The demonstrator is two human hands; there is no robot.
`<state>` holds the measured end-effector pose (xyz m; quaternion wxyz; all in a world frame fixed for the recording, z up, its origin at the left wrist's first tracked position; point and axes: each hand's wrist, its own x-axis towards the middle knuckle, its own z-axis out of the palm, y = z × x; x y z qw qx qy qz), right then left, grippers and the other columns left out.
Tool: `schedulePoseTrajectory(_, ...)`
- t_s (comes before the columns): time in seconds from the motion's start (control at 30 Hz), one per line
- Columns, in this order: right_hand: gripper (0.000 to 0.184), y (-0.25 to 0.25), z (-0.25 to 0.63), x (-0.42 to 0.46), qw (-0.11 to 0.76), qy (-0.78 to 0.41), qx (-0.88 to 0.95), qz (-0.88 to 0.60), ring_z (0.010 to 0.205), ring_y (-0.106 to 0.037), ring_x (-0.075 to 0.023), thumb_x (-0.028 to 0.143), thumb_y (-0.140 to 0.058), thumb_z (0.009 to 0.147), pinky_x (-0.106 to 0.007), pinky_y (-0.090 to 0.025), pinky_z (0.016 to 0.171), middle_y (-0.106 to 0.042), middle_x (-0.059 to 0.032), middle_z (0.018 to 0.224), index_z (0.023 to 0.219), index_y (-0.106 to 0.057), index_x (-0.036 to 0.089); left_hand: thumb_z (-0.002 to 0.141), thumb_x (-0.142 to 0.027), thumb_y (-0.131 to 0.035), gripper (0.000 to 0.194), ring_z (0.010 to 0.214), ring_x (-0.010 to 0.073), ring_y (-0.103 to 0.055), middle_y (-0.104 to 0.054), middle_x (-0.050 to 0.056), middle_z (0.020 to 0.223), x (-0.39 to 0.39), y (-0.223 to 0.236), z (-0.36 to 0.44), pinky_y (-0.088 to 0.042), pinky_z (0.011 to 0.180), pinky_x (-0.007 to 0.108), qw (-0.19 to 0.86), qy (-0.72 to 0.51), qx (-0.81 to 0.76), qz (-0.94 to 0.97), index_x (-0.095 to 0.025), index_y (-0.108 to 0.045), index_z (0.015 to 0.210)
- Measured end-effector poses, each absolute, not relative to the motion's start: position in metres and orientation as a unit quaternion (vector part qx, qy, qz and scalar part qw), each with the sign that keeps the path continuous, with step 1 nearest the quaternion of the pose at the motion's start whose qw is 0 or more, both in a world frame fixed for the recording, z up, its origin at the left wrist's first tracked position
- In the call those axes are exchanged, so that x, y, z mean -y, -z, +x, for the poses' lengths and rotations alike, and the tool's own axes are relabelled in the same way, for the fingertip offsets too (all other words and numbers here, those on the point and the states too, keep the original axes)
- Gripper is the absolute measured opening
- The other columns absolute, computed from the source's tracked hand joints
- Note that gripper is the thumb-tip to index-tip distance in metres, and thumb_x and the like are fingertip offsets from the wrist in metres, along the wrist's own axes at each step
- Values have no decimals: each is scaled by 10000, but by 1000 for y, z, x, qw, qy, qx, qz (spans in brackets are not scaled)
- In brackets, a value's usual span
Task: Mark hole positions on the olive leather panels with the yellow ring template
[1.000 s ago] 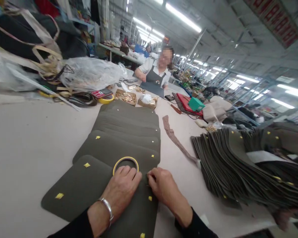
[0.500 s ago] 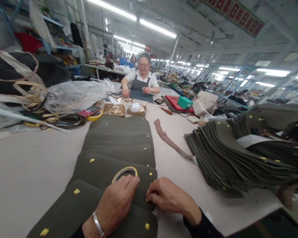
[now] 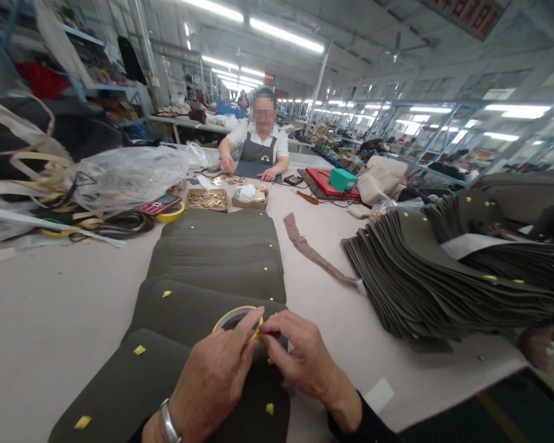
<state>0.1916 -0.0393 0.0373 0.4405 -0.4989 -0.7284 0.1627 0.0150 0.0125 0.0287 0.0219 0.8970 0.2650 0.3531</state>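
My left hand is closed around a roll of yellow tape, held upright above the dark olive panels. Thumb and forefinger of my right hand pinch the tape at the roll's right edge; the piece between the fingertips is mostly hidden. Beneath both hands lie overlapping olive panels with rounded corners, spread in a row away from me. Small yellow tape pieces stick to the nearer panels. Tiny shiny studs show on the farther panels.
A tall fanned stack of olive panels stands at right. Beyond the row are boxes of gold-coloured metal parts, and a co-worker sits across the table. A brown strip lies right of centre; plastic bags and straps crowd the left.
My right hand has left the panel's right edge and moved up and left to the tape roll. The left hand has turned slightly, with the roll still in it.
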Motion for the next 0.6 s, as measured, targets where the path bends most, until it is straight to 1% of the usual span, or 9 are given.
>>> schedulePoseTrajectory(0.1,144,-32,192,38,426,-117,752,-489,710,-583,-154,69,-522,822,-262,-464,669,-643,-43,762,867,-615,169,973,-221,-359,343,733,157,-709,-725,87,1079,-9,-28,17,-572,674,266,4,-348,-259,901,-127,-448,1291)
schedulePoseTrajectory(0.17,143,-28,192,39,429,-73,758,-485,674,-583,-154,62,-513,807,-259,-466,637,-641,-44,733,834,-605,168,973,-214,-359,317,706,156,-704,-740,73,1017,-7,-27,18,-567,659,267,9,-341,-260,904,-137,-477,1256)
schedulePoseTrajectory(0.27,160,-25,189,41,451,-6,748,-487,622,-583,-147,51,-497,781,-250,-465,600,-639,-34,678,788,-600,173,974,-205,-348,260,718,148,-705,-744,39,925,-7,-28,19,-553,641,244,38,-334,-268,903,-176,-553,1130)
schedulePoseTrajectory(0.33,158,-25,185,42,463,-11,722,-515,592,-581,-140,66,-502,769,-245,-463,586,-636,-23,646,755,-611,180,972,-190,-337,254,682,136,-694,-731,20,841,-8,-31,21,-531,593,223,57,-334,-270,902,-194,-587,1014)
schedulePoseTrajectory(0.37,146,-26,183,42,468,-43,696,-543,572,-578,-134,86,-513,768,-239,-460,569,-635,-17,630,731,-617,182,971,-182,-336,259,649,133,-682,-714,12,785,-9,-32,23,-515,566,219,62,-333,-270,901,-199,-594,958)
schedulePoseTrajectory(0.43,118,-29,180,39,483,-168,608,-608,512,-570,-122,154,-547,774,-220,-445,504,-626,-3,579,683,-618,181,965,-170,-349,264,588,131,-649,-665,-1,687,-11,-35,26,-487,535,225,63,-337,-269,900,-201,-596,877)
schedulePoseTrajectory(0.5,124,-33,179,34,499,-315,497,-637,453,-565,-119,227,-576,769,-207,-431,444,-611,10,519,663,-610,172,961,-166,-372,254,571,130,-626,-633,-4,650,-14,-35,29,-475,544,234,57,-354,-264,895,-196,-596,844)
schedulePoseTrajectory(0.53,130,-35,179,31,508,-367,455,-633,432,-566,-120,249,-585,761,-204,-429,427,-603,15,494,663,-608,167,960,-167,-382,247,571,128,-619,-627,-3,647,-16,-35,30,-472,554,236,54,-364,-261,892,-192,-597,840)
schedulePoseTrajectory(0.6,120,-38,178,25,519,-414,415,-622,422,-576,-124,253,-597,734,-205,-439,426,-600,18,479,662,-608,158,957,-164,-400,232,575,121,-610,-627,-2,649,-20,-32,32,-465,572,236,47,-384,-257,886,-187,-599,839)
